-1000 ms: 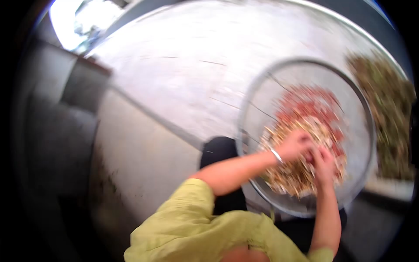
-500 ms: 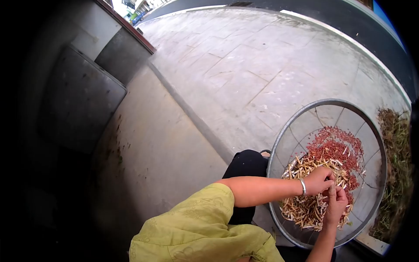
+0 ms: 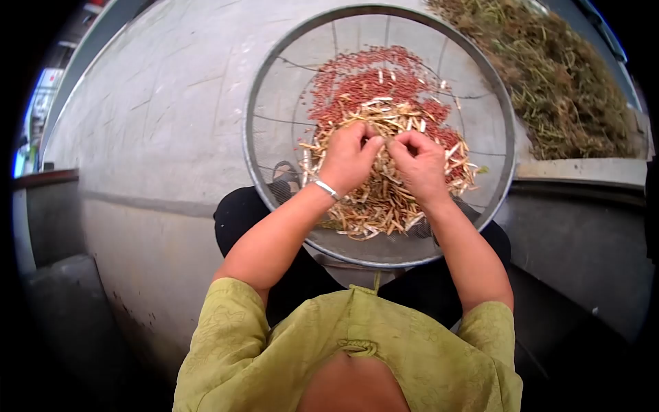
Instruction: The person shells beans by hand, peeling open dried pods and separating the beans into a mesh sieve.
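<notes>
My left hand (image 3: 349, 159), with a silver bangle (image 3: 327, 190) at its wrist, has thumb and fingers closed in a pinch. Close to its fingertips, my right hand (image 3: 420, 165) pinches too. Between them is what looks like a dry bean pod, mostly hidden by the fingers. Both hands are above a heap of dry, tan bean pods (image 3: 384, 202). The heap lies in a large round sieve (image 3: 371, 263) with a grey rim, set over my lap. Small red beans (image 3: 405, 84) are spread across the sieve's far part, with a few pale pods among them.
Dried plant stalks (image 3: 556, 82) are piled on the ground at the right, behind a pale kerb (image 3: 583, 170). Concrete paving (image 3: 178, 89) stretches to the left. My knee (image 3: 240, 220) and a sandalled foot (image 3: 285, 176) are beside the sieve's left edge.
The view has swung right and down, bringing the sieve from the lower right to the upper middle. Both hands stay pinched close together above the pods.
</notes>
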### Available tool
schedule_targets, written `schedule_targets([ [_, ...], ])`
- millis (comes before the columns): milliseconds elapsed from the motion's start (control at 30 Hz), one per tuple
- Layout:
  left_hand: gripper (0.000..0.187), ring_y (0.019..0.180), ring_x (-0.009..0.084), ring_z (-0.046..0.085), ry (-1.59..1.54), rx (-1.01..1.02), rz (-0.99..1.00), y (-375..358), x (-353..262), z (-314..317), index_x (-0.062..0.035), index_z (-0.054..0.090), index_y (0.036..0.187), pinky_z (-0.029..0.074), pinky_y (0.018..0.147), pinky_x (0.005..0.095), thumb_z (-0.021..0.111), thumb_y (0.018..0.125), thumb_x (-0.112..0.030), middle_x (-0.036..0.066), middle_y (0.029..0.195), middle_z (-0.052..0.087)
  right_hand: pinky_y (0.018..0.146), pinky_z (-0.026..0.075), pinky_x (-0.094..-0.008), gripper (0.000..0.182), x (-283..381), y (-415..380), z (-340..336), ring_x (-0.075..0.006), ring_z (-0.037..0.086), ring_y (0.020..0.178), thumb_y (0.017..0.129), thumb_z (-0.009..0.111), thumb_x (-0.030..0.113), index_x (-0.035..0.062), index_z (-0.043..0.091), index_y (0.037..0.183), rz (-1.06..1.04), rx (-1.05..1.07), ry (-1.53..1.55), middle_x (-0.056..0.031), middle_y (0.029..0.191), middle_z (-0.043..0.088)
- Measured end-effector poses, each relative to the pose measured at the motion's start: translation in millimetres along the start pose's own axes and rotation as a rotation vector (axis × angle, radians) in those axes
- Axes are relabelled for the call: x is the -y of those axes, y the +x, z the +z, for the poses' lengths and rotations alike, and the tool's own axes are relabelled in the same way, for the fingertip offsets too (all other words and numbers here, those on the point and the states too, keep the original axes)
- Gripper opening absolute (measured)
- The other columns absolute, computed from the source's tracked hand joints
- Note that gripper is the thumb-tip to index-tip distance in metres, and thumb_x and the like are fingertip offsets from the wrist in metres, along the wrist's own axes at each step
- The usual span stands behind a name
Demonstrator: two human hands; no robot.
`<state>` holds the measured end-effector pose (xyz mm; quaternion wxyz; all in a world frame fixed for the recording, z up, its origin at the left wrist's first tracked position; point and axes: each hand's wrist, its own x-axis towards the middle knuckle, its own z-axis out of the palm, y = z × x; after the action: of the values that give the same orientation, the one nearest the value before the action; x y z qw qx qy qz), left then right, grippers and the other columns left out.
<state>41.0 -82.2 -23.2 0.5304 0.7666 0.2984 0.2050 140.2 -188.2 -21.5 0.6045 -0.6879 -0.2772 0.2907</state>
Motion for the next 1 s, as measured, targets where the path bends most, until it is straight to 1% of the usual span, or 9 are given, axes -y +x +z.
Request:
schedule_targets([
  [33, 0.013, 0.056, 0.0206, 0.054, 0.102, -0.021, 0.108, 0.1, 0.3, -0.6, 0.0017, 0.056, 0.076, 0.044, 0.055, 0.0325, 0.062, 0.076, -0.010, 0.013, 0.065, 0.057, 0.049, 0.037, -0.0195, 0.012, -2.1, 1.5, -2.1, -0.0027, 0.044, 0.054, 0.080, 0.060, 0.010, 0.0014, 0.059, 0.071, -0.055, 0.018, -0.095, 0.0043, 0.060, 0.053],
  [133, 0.014, 0.054, 0.0160, 0.053, 0.014, 0.014, 0.022, 0.6, 13.6, 5.0, 0.0020, 0.055, 0.076, 0.043, 0.052, 0.0303, 0.062, 0.078, -0.010, 0.010, 0.064, 0.057, 0.049, 0.037, -0.0196, 0.012, -5.3, 4.2, -2.9, -0.0024, 0.045, 0.054, 0.081, 0.058, 0.009, 0.0010, 0.059, 0.072, 0.031, 0.035, -0.088, 0.0036, 0.057, 0.052],
  [200, 0.012, 0.056, 0.0068, 0.050, -0.280, 0.086, -0.154, -0.5, 15.2, 7.4, -0.0002, 0.056, 0.083, 0.040, 0.051, 0.0212, 0.059, 0.084, -0.011, 0.002, 0.066, 0.056, 0.050, 0.040, -0.0194, 0.015, -9.2, 3.4, -3.7, -0.0034, 0.048, 0.055, 0.084, 0.057, 0.012, 0.0011, 0.060, 0.074, 0.134, 0.076, 0.118, 0.0017, 0.060, 0.055],
  [333, 0.013, 0.055, 0.0057, 0.048, -0.473, 0.105, -0.280, -0.2, 7.4, 4.1, -0.0012, 0.054, 0.083, 0.040, 0.051, 0.0192, 0.059, 0.085, -0.014, 0.000, 0.066, 0.054, 0.052, 0.044, -0.0207, 0.020, -5.5, 3.7, -8.2, -0.0080, 0.054, 0.058, 0.089, 0.054, 0.020, 0.0022, 0.061, 0.081, 0.279, 0.162, 0.361, -0.0021, 0.070, 0.060],
  [467, 0.013, 0.055, 0.0056, 0.048, -0.440, 0.082, -0.262, 0.9, 10.8, 2.6, -0.0015, 0.054, 0.083, 0.040, 0.050, 0.0192, 0.058, 0.085, -0.014, -0.001, 0.066, 0.052, 0.053, 0.045, -0.0205, 0.021, -5.8, 6.1, -9.1, -0.0075, 0.054, 0.058, 0.090, 0.055, 0.021, 0.0026, 0.060, 0.081, 0.307, 0.173, 0.311, -0.0022, 0.070, 0.060],
  [533, 0.013, 0.056, 0.0053, 0.048, -0.225, 0.070, -0.163, 2.8, 17.1, 2.3, -0.0018, 0.054, 0.084, 0.040, 0.050, 0.0194, 0.058, 0.085, -0.014, -0.001, 0.066, 0.052, 0.053, 0.045, -0.0199, 0.019, -7.7, 6.6, -9.1, -0.0068, 0.055, 0.059, 0.089, 0.056, 0.021, 0.0029, 0.060, 0.083, 0.269, 0.178, 0.248, -0.0018, 0.070, 0.060],
  [633, 0.012, 0.055, 0.0049, 0.047, -0.232, 0.107, -0.156, 3.7, 15.5, -2.0, -0.0031, 0.054, 0.084, 0.040, 0.050, 0.0192, 0.056, 0.086, -0.014, -0.001, 0.068, 0.052, 0.054, 0.045, -0.0197, 0.017, -2.9, 5.4, -8.0, -0.0060, 0.056, 0.061, 0.089, 0.057, 0.018, 0.0021, 0.059, 0.083, 0.202, 0.183, 0.211, -0.0013, 0.067, 0.059],
  [800, 0.026, 0.084, 0.0095, 0.056, -0.518, 0.189, -0.211, 1.1, 5.8, -3.4, -0.0037, 0.057, 0.106, 0.046, 0.072, 0.0216, 0.051, 0.091, -0.025, 0.005, 0.097, 0.061, 0.057, 0.045, -0.0200, 0.005, -10.2, 1.6, -2.7, -0.0044, 0.054, 0.063, 0.081, 0.060, 0.003, -0.0005, 0.058, 0.084, -0.095, 0.136, -0.058, -0.0007, 0.071, 0.060],
  [1000, 0.027, 0.088, 0.0091, 0.055, -0.667, 0.349, -0.142, 1.0, 10.5, 1.3, -0.0030, 0.054, 0.109, 0.045, 0.077, 0.0220, 0.046, 0.093, -0.024, 0.003, 0.101, 0.058, 0.063, 0.048, -0.0219, 0.007, -10.1, -0.2, -3.8, -0.0054, 0.056, 0.070, 0.080, 0.060, 0.003, -0.0021, 0.059, 0.086, -0.100, 0.235, 0.021, -0.0042, 0.083, 0.064],
])
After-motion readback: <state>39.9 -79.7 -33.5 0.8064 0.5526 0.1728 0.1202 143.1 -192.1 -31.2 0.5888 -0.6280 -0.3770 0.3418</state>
